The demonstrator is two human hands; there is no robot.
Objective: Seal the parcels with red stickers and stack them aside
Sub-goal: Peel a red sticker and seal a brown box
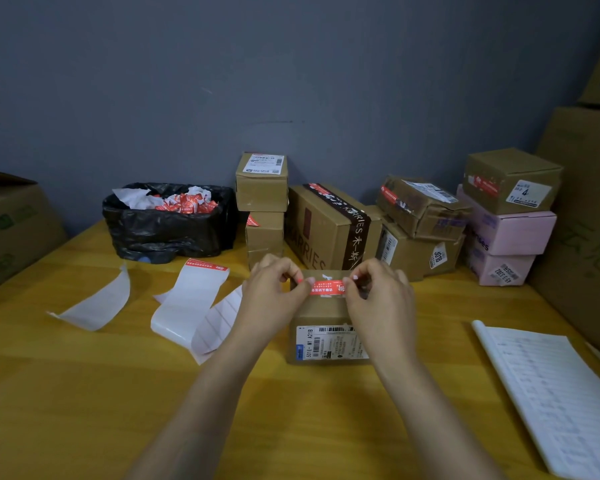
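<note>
Head view, one entry. Item in hand: a small brown cardboard parcel (321, 310) on the wooden table (84, 393), directly before us, with a white shipping label (329, 342) on its near face. A red sticker (326, 287) with white print is stretched level over the parcel's far top edge. Our left hand (274, 289) pinches its left end and our right hand (378, 292) its right end. We cannot tell whether it touches the cardboard yet. Progress, as we judge it: this parcel is mid-seal, not yet pressed down or set aside. The stacked parcels (511, 180) along the wall number several, and some show red stickers. Also present are white backing strips (191, 299) to the left and a black bag (167, 223) of red-and-white scraps.
</note>
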